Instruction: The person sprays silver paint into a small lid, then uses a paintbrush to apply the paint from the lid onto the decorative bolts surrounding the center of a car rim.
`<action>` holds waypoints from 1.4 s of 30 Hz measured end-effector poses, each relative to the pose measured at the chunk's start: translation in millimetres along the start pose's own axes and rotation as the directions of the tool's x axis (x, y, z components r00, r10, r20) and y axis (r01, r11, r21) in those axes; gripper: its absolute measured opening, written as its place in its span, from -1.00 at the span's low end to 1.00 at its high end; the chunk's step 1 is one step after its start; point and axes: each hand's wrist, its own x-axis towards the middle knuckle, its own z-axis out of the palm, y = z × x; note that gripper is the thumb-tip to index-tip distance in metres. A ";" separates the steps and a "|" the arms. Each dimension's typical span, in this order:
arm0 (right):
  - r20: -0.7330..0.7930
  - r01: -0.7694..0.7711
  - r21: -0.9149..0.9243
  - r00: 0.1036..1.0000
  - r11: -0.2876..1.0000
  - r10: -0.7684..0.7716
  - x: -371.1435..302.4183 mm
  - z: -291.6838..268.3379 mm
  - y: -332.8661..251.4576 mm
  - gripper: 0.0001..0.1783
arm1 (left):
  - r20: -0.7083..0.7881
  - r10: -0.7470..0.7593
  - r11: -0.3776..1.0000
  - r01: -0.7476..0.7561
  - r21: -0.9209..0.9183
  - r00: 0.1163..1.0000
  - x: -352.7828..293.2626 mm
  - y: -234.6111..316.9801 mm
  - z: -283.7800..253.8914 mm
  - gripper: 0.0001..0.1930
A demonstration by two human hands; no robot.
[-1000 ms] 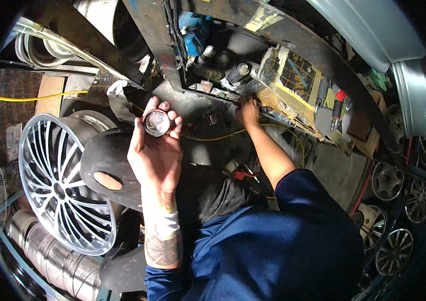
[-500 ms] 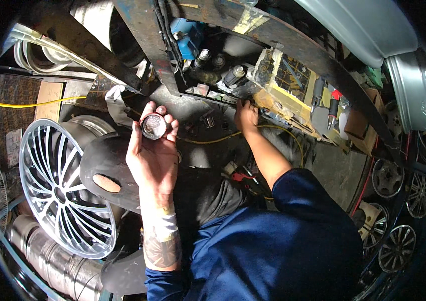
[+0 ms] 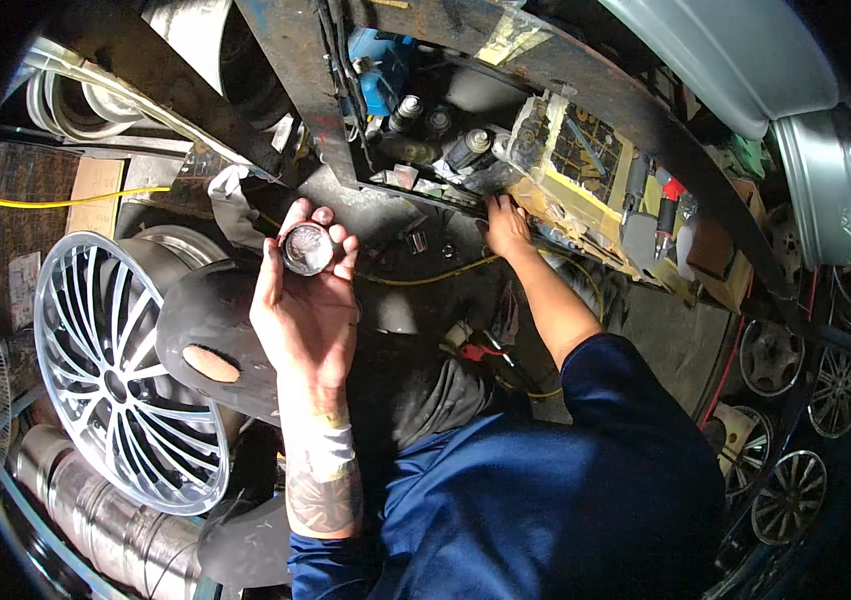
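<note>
My left hand point(image 3: 305, 320) is turned palm up, its fingers and thumb closed round a small round cap point(image 3: 307, 249). The cap's open side faces up, and a pale grey, wet-looking substance shows inside. Further right, my right hand point(image 3: 508, 230) reaches to the edge of a cluttered shelf point(image 3: 415, 193), palm down with its fingers slightly apart. Its fingertips are partly hidden among small things there, and I make out nothing held. Just beyond it stands a dark spray can point(image 3: 469, 148); a tape-covered box point(image 3: 570, 190) is at its right.
A silver multi-spoke wheel rim point(image 3: 120, 385) leans at the left beside a dark padded piece point(image 3: 207, 335). Yellow hose point(image 3: 425, 281) runs below the shelf. Air tools point(image 3: 666, 215) hang at the right, near more rims point(image 3: 790, 497). A rusty steel beam point(image 3: 315, 110) crosses above.
My right hand has slid slightly right along the shelf edge. The left hand still holds the cap in nearly the same place, and the view has shifted a little.
</note>
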 end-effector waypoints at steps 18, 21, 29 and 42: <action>-0.294 0.035 0.012 0.955 0.999 -0.030 -17.1 31.9 8.1 -0.79 | 0.008 0.001 1.000 -0.001 0.002 1.000 0.2 -0.6 -1.1 -0.53; -0.299 -0.070 0.050 0.951 0.996 0.082 -16.7 30.8 3.7 -0.73 | 0.029 -0.002 1.000 0.002 -0.007 1.000 0.8 -0.5 -1.2 -0.53; -0.241 -0.055 0.081 0.968 0.995 0.074 -13.0 13.9 0.3 -0.71 | -0.011 -0.003 1.000 0.003 -0.007 1.000 -0.2 0.4 -2.0 -0.53; -0.187 0.022 0.196 0.982 0.980 0.015 -0.1 28.2 12.6 -0.52 | 0.034 -0.046 0.999 0.045 0.009 0.998 1.6 -0.2 -7.9 -0.55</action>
